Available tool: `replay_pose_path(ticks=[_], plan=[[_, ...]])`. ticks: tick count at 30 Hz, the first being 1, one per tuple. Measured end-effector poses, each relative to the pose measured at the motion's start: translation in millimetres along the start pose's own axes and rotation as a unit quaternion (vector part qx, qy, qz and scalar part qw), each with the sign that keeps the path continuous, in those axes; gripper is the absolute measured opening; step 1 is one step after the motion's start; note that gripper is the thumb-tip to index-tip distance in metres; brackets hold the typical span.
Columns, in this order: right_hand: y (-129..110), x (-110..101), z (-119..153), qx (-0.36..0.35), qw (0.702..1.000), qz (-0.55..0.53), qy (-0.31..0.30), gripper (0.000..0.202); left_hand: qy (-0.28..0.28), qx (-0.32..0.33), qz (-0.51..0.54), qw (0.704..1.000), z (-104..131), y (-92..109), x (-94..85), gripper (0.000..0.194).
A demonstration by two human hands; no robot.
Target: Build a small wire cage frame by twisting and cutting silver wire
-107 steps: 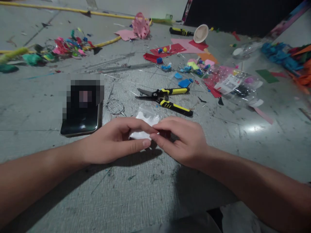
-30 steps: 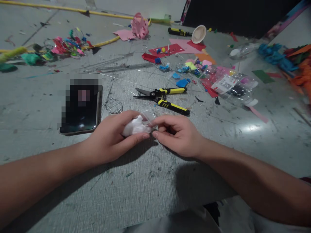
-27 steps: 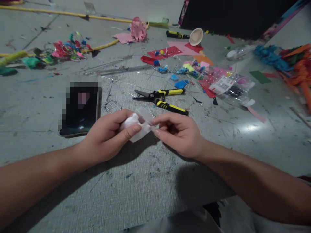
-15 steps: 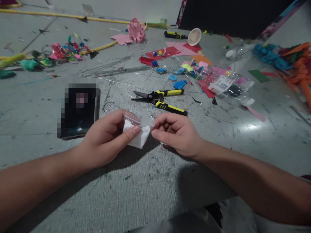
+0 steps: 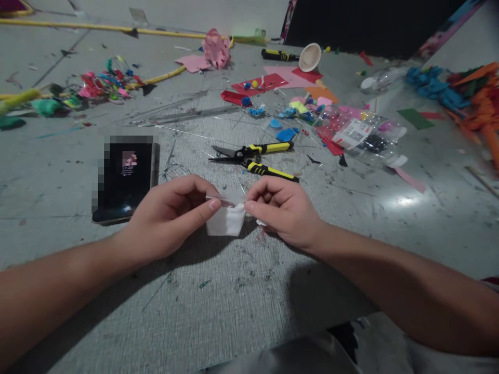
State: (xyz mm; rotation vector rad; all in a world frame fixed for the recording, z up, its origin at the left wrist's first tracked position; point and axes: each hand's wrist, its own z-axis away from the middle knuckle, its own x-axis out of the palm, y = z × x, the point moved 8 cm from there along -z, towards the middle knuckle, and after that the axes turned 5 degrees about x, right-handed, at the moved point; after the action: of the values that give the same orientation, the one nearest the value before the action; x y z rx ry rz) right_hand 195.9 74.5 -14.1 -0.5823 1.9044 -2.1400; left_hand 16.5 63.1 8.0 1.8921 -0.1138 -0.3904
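Observation:
A small clear zip bag (image 5: 225, 222) with soft white material in it hangs between my hands over the grey table. My left hand (image 5: 171, 215) pinches its upper left edge between thumb and fingers. At the upper right corner, the thumb and forefinger of my right hand (image 5: 286, 213) are pinched together on the bag. A bit of white shows beneath the curled fingers of that hand; what it is I cannot make out. Just beyond my hands lie yellow-and-black pruning shears (image 5: 268, 169), blades spread and pointing left.
A dark-screened device (image 5: 134, 184) lies left, beside a coil of thin wire (image 5: 175, 170). Farther back are a clear plastic bottle (image 5: 360, 135), coloured clay bits (image 5: 286, 135), red paper (image 5: 273, 80), a paper cup (image 5: 311, 57) and a yellow rod (image 5: 167, 33).
The bag has turned flatter toward me, and its white lower part hangs straighter. My left thumb has shifted slightly left and up along the top edge. The device's screen now shows a clock.

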Motion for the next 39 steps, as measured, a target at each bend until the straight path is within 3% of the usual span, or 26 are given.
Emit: replay_pose_path(ticks=[7,15,22,34,39], plan=[[-2.0,0.0,2.3,0.001,1.000,0.014,0.002,0.013,0.018,0.024,0.012,0.999,2.5,-0.2,-6.3,0.007],[9.6,1.3,0.1,0.020,1.000,0.004,-0.014,0.025,0.000,0.065,0.052,0.997,-0.4,4.8,-2.0,0.015],[-2.5,6.2,6.3,-0.026,0.999,0.043,-0.018,0.010,-0.022,0.094,0.027,0.995,0.5,15.7,-0.5,0.016],[-9.9,9.0,16.4,-0.083,0.981,0.177,0.001,0.009,-0.106,0.182,-0.065,0.976,2.4,30.8,12.2,0.020],[-25.8,14.6,21.3,-0.200,0.950,0.240,-0.019,0.007,-0.094,0.194,-0.123,0.969,4.8,34.2,11.5,0.018]])
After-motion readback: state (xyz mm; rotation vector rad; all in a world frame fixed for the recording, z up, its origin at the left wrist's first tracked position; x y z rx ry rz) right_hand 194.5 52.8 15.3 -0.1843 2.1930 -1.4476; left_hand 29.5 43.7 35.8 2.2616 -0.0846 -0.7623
